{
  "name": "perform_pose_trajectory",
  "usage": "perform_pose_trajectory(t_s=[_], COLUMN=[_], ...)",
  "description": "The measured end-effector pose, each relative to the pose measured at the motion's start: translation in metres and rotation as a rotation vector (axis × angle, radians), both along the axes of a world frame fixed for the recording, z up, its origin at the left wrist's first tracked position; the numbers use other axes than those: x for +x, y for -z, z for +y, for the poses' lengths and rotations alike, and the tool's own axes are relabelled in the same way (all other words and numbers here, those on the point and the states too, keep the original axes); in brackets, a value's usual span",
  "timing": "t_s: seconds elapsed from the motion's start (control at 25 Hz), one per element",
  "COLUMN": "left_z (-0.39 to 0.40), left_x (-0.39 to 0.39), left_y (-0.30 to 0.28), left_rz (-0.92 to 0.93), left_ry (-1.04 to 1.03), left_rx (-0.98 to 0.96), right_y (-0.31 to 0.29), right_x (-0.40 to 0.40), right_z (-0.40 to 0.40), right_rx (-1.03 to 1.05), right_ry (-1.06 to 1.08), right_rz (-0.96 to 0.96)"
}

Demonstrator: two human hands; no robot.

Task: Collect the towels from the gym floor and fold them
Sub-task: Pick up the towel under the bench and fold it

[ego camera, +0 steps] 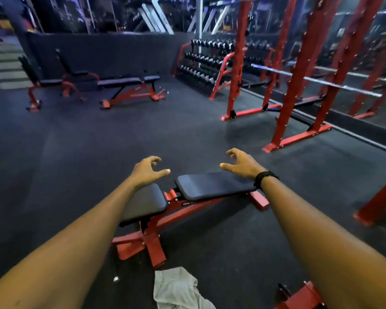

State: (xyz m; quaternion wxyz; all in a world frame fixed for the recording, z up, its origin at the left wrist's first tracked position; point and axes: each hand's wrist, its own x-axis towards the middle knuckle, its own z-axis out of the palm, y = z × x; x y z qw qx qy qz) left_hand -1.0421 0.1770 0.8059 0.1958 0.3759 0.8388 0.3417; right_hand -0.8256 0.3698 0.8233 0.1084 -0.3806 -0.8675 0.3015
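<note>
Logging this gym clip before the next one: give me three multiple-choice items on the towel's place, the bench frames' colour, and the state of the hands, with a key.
1. Where does the grey towel lie?
A. On the floor near the closest bench's foot
B. On the bench pad
C. Over the barbell

2. What colour is the frame of the closest bench?
A. Blue
B. Red
C. Yellow

3. What are the left hand and right hand doing?
A. Both grip the towel
B. One holds a dumbbell
C. Both are held out, holding nothing

Key: 1 A, it lies crumpled on the dark floor; 2 B, its steel legs are red; 3 C, the fingers are loosely curled above the bench.
</note>
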Motion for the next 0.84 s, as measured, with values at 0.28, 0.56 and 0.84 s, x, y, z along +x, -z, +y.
perform_pose_trajectory(t_s=[0.28, 0.56, 0.84], left_z=[0.101, 0.134, 0.124], left_x=[-0.070, -0.103, -0.095], left_y=[0.155, 0.381, 0.605], left_rz=[-0.103, -0.257, -0.375], left_ry=[-0.015, 0.020, 0.111], left_rx=[-0.177, -0.355, -0.562], right_y=[0.167, 0.408, 0.649], right_x=[-0.087, -0.116, -0.092], right_z=[0.087, 0.098, 0.077], right_rx=[-0.200, -0.347, -0.525], right_ry=[0.049, 0.065, 0.172], right_rz=[-0.135, -0.286, -0.414])
